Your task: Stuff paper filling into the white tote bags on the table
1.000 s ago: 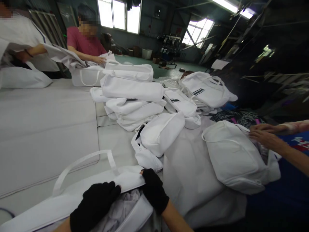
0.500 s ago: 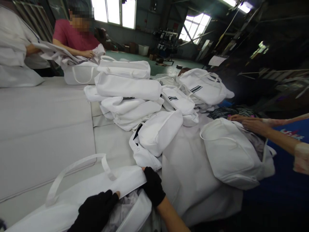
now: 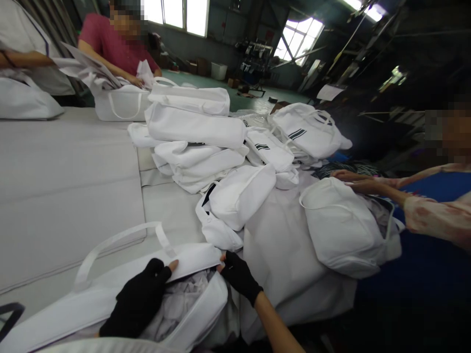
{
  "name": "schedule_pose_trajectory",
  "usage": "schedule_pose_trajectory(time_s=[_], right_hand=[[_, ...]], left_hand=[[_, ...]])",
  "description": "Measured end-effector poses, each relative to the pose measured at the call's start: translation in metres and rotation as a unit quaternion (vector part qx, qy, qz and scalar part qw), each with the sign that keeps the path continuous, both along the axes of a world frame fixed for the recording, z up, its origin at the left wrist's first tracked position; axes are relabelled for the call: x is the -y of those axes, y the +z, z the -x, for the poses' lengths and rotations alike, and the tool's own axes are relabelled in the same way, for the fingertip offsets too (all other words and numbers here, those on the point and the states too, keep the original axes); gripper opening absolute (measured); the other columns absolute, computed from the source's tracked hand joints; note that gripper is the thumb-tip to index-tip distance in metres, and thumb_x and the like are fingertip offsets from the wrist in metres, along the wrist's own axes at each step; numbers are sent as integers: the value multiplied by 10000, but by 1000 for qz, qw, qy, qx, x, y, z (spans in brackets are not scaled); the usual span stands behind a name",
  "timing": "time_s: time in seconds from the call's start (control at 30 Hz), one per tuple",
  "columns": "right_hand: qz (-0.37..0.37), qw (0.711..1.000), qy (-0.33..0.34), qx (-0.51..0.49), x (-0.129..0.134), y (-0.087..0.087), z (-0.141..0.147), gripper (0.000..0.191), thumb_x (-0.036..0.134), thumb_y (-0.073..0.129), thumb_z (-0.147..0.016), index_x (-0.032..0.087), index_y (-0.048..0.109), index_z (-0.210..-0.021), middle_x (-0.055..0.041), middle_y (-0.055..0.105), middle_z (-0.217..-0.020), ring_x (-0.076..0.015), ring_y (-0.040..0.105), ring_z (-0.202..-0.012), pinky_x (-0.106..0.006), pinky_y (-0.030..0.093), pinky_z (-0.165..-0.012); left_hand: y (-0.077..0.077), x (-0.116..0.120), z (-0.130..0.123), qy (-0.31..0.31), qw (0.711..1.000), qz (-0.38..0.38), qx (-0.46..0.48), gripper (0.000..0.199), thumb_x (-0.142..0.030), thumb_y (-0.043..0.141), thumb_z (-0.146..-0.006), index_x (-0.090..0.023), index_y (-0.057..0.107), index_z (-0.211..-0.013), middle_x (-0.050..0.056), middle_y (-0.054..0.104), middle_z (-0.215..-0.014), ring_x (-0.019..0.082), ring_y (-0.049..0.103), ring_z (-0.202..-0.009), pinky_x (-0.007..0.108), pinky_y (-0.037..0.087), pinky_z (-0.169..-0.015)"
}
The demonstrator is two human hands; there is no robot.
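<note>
A white bag (image 3: 198, 257) with a strap handle (image 3: 121, 235) lies in front of me, its mouth partly open. Crumpled grey lining or filling (image 3: 180, 299) shows inside. Both my hands wear black gloves with bare fingertips. My left hand (image 3: 140, 299) is closed on the bag's upper edge, thumb on the outer side and the other fingers mostly hidden. At the right end of that edge, my right hand (image 3: 241, 277) pinches the corner between thumb and fingers.
Several white bags (image 3: 195, 127) are piled mid-table, a loose one (image 3: 243, 196) nearer. At right, a co-worker's hands (image 3: 353, 181) are at another white bag (image 3: 342, 225). Beyond the table's far left edge, a person in red (image 3: 106, 44) handles a bag; another person's arm (image 3: 25, 59) is beside them.
My right hand has shifted its hold slightly at the bag's corner. My left thumb has slid left along the edge. The co-worker at right has leaned further into view.
</note>
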State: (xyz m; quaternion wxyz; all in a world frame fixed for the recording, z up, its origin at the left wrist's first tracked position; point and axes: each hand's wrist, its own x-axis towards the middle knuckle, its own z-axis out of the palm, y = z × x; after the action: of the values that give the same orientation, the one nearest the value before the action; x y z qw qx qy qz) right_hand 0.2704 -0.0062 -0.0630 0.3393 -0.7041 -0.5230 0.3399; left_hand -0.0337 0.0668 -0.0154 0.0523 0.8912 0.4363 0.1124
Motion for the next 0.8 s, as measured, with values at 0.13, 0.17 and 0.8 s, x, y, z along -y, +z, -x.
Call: schedule_pose_trajectory(time_s=[0.13, 0.17, 0.8], right_hand=[[37, 998, -27, -41, 10, 7, 3, 280, 403, 568, -789, 193, 621, -965, -9, 633, -764, -156, 579, -689, -285, 489, -649], [38, 998, -35, -48, 9, 8, 4, 275, 386, 570, -779, 190, 627, -963, -16, 639, -789, -163, 586, -720, -291, 491, -673], [130, 977, -5, -167, -8, 12, 4, 333, 317, 505, -762, 151, 569, -1043, 44, 495, -621, -95, 469, -469, -229, 424, -438]], left_hand=[[5, -12, 5, -69, 998, -6, -6, 599, -86, 423, -854, -435, 469, -1338, -26, 462, -1424, 272, 462, -1264, 447, 492, -960], [7, -14, 7, -83, 997, 3, 4, 604, -92, 415, -861, -439, 441, -1356, -33, 437, -1443, 264, 453, -1275, 449, 481, -975], [-8, 19, 28, -189, 979, -71, 34, 305, -523, 655, -723, -304, 705, -930, 63, 391, -1474, 357, 184, -1400, 553, 199, -1064]])
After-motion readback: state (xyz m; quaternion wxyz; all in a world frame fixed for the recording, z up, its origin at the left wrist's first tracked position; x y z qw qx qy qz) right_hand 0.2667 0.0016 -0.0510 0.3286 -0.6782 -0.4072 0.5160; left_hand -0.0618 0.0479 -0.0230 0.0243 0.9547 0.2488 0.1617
